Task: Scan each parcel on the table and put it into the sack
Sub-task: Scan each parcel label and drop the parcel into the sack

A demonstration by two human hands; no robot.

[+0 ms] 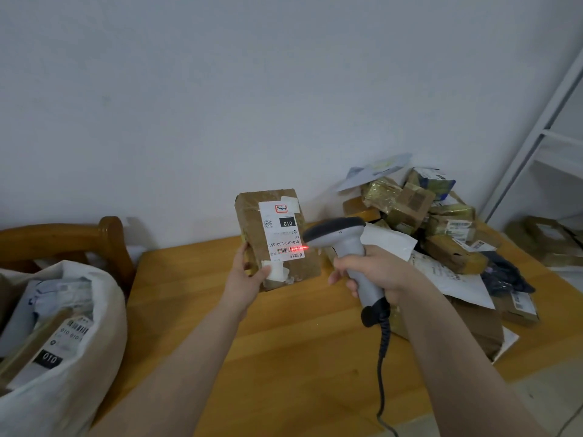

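My left hand (249, 274) grips the lower corner of a brown taped parcel (252, 228), held upright above the wooden table (284, 342) with its white label facing me. A red scan line falls on the barcode at the label's bottom. My right hand (375, 272) grips a grey handheld scanner (344, 241), whose dark head points left at the label from close by. Its coiled black cable hangs down past the table edge. The white sack (82, 357) stands open at the lower left with several labelled parcels inside.
A heap of brown boxes, white mailers and a dark bag (441, 234) covers the table's right side. A wooden chair back (104, 238) rises behind the sack. A white metal shelf frame (545, 130) stands at the far right, with more parcels on the floor beneath.
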